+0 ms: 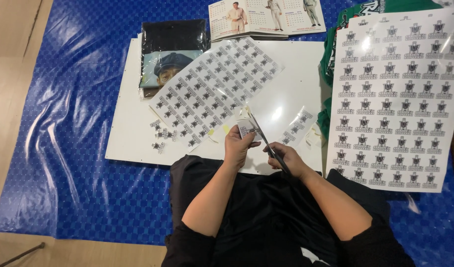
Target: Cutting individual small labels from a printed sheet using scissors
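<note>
White board lies on blue sheeting; just above its near edge the left hand pinches a small sticker strip, while the right hand grips scissors whose blades meet the strip. A large sticker sheet lies right of the board.

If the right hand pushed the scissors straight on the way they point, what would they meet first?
Probably the small strip of stickers held in the left hand; the scissors in the right hand point up-left at it.

Scissors handles hidden in right hand
</note>
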